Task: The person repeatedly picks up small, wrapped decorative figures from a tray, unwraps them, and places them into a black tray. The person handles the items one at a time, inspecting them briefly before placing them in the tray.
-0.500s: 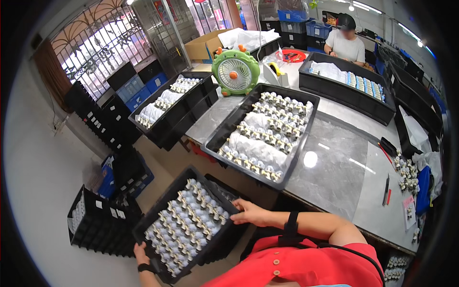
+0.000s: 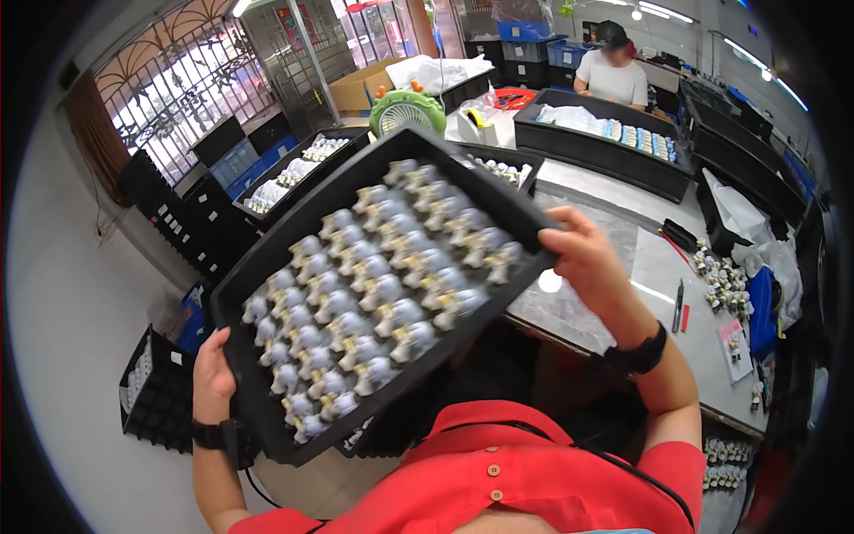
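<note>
A black plastic tray (image 2: 267, 442) hangs tilted in the air in front of me, held by both hands. Inside it stand several rows of small figurines (image 2: 342, 294) with blue-grey tops and pale and dark lower parts. My left hand (image 2: 213, 372) grips the tray's left rim, fingers partly hidden behind the wall. My right hand (image 2: 580, 253) closes round its right end, the thumb over the rim. Behind the lifted tray, another black tray (image 2: 525, 160) of figurines on the table is mostly hidden.
A grey worktable (image 2: 614, 236) runs to the right, with a pen (image 2: 679, 305) and loose figurines (image 2: 722, 280) on it. A green fan (image 2: 407, 113) stands at the back. Stacked black crates (image 2: 156, 392) are at the left. Beyond the table a person (image 2: 614, 76) sits.
Both hands have raised the tray from low at the left, up and to the right, closer to me. It now blocks most of the table tray and part of the fan.
</note>
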{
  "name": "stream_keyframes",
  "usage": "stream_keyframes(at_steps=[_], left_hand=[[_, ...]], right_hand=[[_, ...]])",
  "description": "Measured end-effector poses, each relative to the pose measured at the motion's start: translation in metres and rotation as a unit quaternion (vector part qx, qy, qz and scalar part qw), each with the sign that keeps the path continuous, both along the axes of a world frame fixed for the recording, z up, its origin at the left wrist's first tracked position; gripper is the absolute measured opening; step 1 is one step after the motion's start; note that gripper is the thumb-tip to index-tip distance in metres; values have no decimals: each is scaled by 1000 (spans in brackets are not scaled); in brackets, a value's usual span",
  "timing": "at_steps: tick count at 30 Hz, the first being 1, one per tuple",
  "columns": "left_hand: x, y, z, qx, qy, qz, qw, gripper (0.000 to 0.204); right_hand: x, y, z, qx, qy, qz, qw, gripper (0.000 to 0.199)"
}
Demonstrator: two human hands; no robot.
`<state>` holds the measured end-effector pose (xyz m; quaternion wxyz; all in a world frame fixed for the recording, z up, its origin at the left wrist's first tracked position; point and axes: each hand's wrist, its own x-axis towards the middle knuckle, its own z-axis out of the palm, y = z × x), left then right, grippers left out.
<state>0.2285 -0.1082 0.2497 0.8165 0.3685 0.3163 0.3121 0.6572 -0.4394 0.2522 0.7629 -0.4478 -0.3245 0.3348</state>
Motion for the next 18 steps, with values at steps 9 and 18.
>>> stream_keyframes(at_steps=[9,18], left_hand=[[201,-82,10,12,-14,-198,980,29],[261,-162,10,36,96,-248,963,37]], right_hand=[[98,-178,-41,18,105,-241,965,23],[184,-243,-113,-19,184,-305,934,17]])
